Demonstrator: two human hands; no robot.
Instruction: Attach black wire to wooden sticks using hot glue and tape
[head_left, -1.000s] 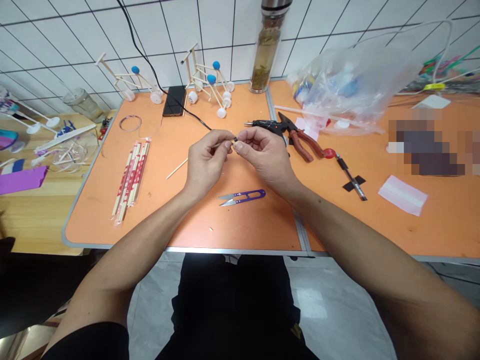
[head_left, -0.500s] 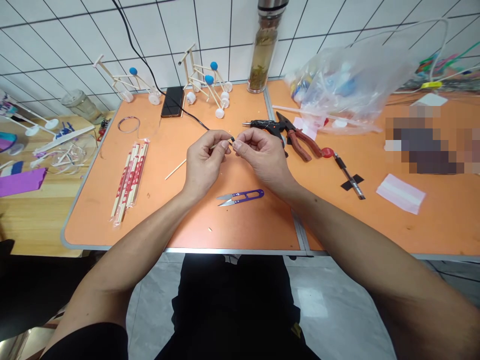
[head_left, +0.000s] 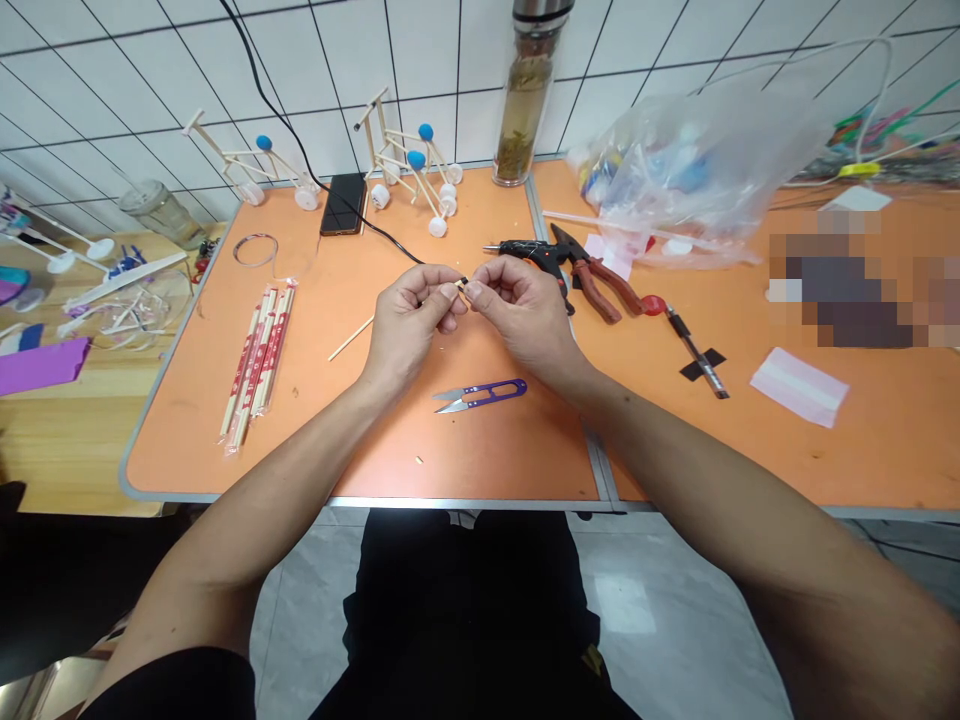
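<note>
My left hand [head_left: 409, 320] is closed around a thin wooden stick [head_left: 351, 338], whose long end slants out to the lower left. At the stick's other tip, between both hands, is a small black piece [head_left: 463, 283], perhaps tape; it is too small to be sure. My right hand [head_left: 525, 310] pinches at that black piece with thumb and forefinger. Just below the hands lie purple thread snips [head_left: 491, 393], blades pointing left. Behind my right hand rests a black glue gun [head_left: 525, 250], beside red-handled pliers [head_left: 596, 280].
Wrapped chopsticks [head_left: 259, 365] and a wire coil [head_left: 255, 250] lie left. Stick models with wheels [head_left: 420, 180], a phone [head_left: 343, 205] and a tea bottle [head_left: 517, 120] stand behind. Rightward are a plastic bag [head_left: 697, 180], a pen [head_left: 697, 350] and pink paper [head_left: 801, 387].
Both hands stay together at the stick's tip. The fingers of my left hand have shifted slightly, and a little more of the pale stick shows beside the black piece.
</note>
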